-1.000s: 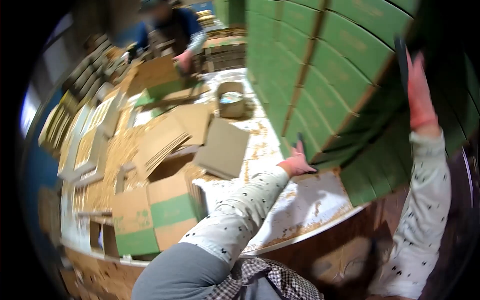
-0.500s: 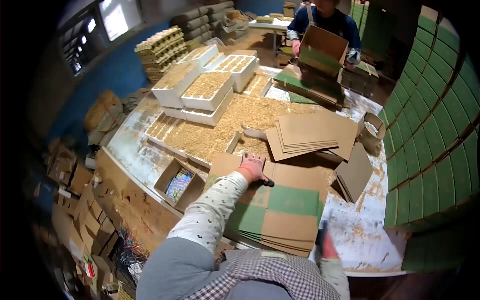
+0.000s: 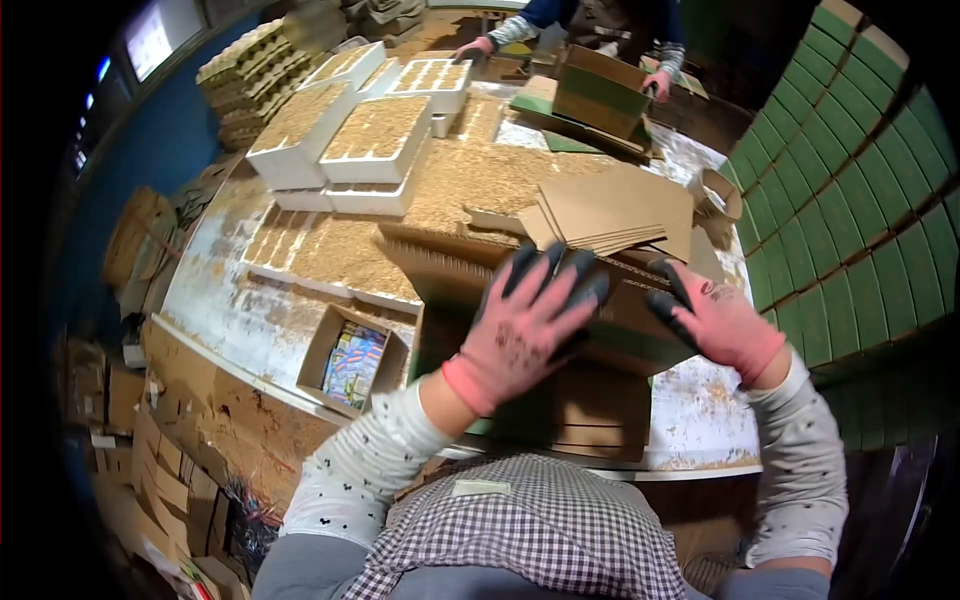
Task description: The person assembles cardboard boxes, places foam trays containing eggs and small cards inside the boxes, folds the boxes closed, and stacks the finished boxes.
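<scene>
A brown and green cardboard box (image 3: 630, 345) stands partly raised in front of me, tilted, its toothed upper edge toward the far side. My left hand (image 3: 525, 325), in a pink glove with dark fingertips, lies over the cardboard with its fingers spread. At the box's right end my right hand (image 3: 725, 315), gloved alike, grips the cardboard edge between thumb and fingers. Beneath lies a stack of flat cardboard boxes (image 3: 600, 415), partly covered by the raised one and my left hand.
Loose cardboard sheets (image 3: 615, 205) lie beyond. White foam trays (image 3: 375, 140) filled with tan grains stand at left, near a small box of colourful packets (image 3: 352, 360). Green boxes (image 3: 850, 250) are piled at right. Across the table a person handles another cardboard box (image 3: 600, 90).
The top flat box has been lifted and partly opened. My right hand has come up from the lower right to its edge. The person opposite has lowered their box and reached toward the trays.
</scene>
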Tool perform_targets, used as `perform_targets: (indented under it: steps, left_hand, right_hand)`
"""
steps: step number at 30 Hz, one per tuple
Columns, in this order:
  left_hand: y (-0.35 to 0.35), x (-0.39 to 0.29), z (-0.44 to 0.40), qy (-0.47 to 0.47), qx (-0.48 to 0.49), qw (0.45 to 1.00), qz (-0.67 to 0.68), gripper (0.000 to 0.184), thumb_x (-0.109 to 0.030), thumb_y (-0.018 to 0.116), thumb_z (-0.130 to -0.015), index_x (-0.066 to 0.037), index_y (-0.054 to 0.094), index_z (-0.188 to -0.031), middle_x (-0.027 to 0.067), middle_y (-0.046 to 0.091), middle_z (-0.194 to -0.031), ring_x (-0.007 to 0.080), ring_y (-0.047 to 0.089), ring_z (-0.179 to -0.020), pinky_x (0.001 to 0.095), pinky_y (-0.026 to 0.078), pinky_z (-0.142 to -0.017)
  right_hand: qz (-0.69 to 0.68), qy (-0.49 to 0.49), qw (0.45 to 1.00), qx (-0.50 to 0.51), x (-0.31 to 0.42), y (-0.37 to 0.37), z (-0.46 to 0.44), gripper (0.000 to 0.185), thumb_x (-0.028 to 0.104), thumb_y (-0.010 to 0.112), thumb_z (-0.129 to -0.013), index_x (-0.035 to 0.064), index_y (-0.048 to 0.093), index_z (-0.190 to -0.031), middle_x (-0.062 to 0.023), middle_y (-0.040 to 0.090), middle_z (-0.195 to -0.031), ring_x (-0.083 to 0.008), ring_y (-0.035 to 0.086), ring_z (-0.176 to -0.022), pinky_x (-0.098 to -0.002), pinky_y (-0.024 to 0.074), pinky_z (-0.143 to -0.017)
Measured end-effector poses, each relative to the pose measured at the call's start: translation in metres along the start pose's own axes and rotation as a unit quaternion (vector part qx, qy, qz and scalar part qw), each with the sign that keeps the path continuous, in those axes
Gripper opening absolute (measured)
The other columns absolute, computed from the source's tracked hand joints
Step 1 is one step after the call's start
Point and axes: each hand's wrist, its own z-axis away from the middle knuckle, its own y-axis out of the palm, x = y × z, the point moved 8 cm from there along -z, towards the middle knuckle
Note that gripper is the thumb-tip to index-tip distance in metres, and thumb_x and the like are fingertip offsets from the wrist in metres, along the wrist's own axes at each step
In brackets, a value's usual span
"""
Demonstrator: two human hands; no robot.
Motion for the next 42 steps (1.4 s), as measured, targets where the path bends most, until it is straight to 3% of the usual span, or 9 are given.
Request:
perform_targets:
  steps: [6,12,16,26,30,34,36,38,42]
  left_hand:
    - [-0.049,-0.081,0.032,0.279,0.150,0.923,0.221,0.026,-0.024,0.059,-0.071,-0.013,0.059,-0.094,0.0050,0.057,-0.093,0.0222,0.057,-0.096,0.0355,0.046,-0.087]
    - [-0.006,0.103,0.002,-0.268,0.163,0.945,0.090,0.065,-0.047,0.050,-0.088,-0.005,0.038,-0.135,0.0277,0.057,-0.111,0.0384,0.056,-0.104,0.0418,0.043,-0.091]
    - [0.026,0.055,-0.009,-0.103,0.404,0.909,-0.013,0.060,-0.052,0.040,-0.090,-0.002,0.052,-0.122,0.0180,0.057,-0.119,0.0301,0.052,-0.115,0.0372,0.038,-0.098]
    - [0.047,0.053,-0.038,-0.153,-0.211,0.965,-0.033,0.047,-0.047,0.043,-0.087,-0.010,0.064,-0.106,0.0095,0.063,-0.097,0.0281,0.049,-0.104,0.0409,0.033,-0.094]
    - [0.094,0.078,-0.006,-0.328,0.206,0.922,-0.023,0.038,-0.029,0.054,-0.083,-0.006,0.055,-0.114,0.0142,0.063,-0.091,0.0326,0.057,-0.092,0.0398,0.036,-0.095]
    - [-0.033,0.068,0.009,-0.165,-0.117,0.962,0.184,0.041,-0.033,0.041,-0.091,0.001,0.063,-0.099,0.0188,0.064,-0.101,0.0324,0.060,-0.097,0.0410,0.040,-0.095]
    - [-0.048,0.093,0.039,-0.139,-0.315,0.883,0.318,0.043,-0.028,0.034,-0.096,0.003,0.063,-0.093,0.0151,0.065,-0.098,0.0317,0.059,-0.098,0.0382,0.035,-0.099]
    - [0.064,0.147,0.081,-0.309,-0.256,0.491,0.773,0.046,-0.028,0.032,-0.099,0.004,0.063,-0.093,0.0122,0.066,-0.095,0.0267,0.059,-0.097,0.0347,0.035,-0.099]
    - [0.144,0.252,0.126,-0.466,-0.192,0.724,0.471,0.039,-0.027,0.046,-0.095,0.002,0.052,-0.120,0.0175,0.053,-0.119,0.0222,0.049,-0.113,0.0336,0.036,-0.099]
  right_hand:
    - [0.168,0.045,0.981,-0.080,-0.013,-0.010,-0.081,0.053,0.040,0.053,-0.087,0.0046,0.044,-0.125,-0.0156,0.065,-0.087,-0.0317,0.064,-0.080,-0.0397,0.0506,-0.071]
    - [0.113,-0.122,0.976,-0.143,0.049,-0.032,-0.006,0.083,0.050,0.071,-0.067,0.0079,0.041,-0.132,-0.0163,0.044,-0.132,-0.0322,0.039,-0.126,-0.0477,0.0216,-0.108]
    - [0.041,-0.063,0.988,0.134,0.046,0.030,0.060,0.098,0.055,0.075,-0.054,0.0060,0.043,-0.133,-0.0175,0.039,-0.137,-0.0358,0.031,-0.131,-0.0494,0.0159,-0.110]
    - [0.180,0.049,0.945,-0.270,-0.050,-0.006,0.021,0.051,0.038,0.063,-0.077,0.0043,0.054,-0.115,-0.0161,0.055,-0.110,-0.0296,0.052,-0.093,-0.0411,0.0430,-0.079]
    - [-0.199,0.137,0.970,0.006,-0.008,0.092,0.025,0.048,0.036,0.048,-0.090,-0.0025,0.047,-0.120,-0.0287,0.047,-0.125,-0.0390,0.050,-0.110,-0.0467,0.0411,-0.090]
    - [-0.390,0.152,0.908,0.001,-0.091,0.075,0.054,0.035,0.027,0.051,-0.091,-0.0012,0.056,-0.112,-0.0092,0.062,-0.097,-0.0195,0.058,-0.084,-0.0283,0.0458,-0.077]
    - [-0.503,0.165,0.837,-0.139,-0.044,0.001,0.047,0.038,0.033,0.074,-0.073,-0.0012,0.064,-0.087,-0.0108,0.062,-0.075,-0.0205,0.060,-0.068,-0.0315,0.0474,-0.063]
    - [-0.151,-0.031,0.965,-0.211,-0.008,-0.020,0.054,0.040,0.038,0.079,-0.064,0.0035,0.064,-0.080,-0.0074,0.061,-0.070,-0.0207,0.059,-0.064,-0.0328,0.0463,-0.059]
    - [0.090,-0.084,0.968,0.217,0.015,0.129,0.019,0.042,0.047,0.075,-0.060,0.0168,0.066,-0.088,-0.0006,0.065,-0.081,-0.0208,0.060,-0.078,-0.0335,0.0457,-0.070]
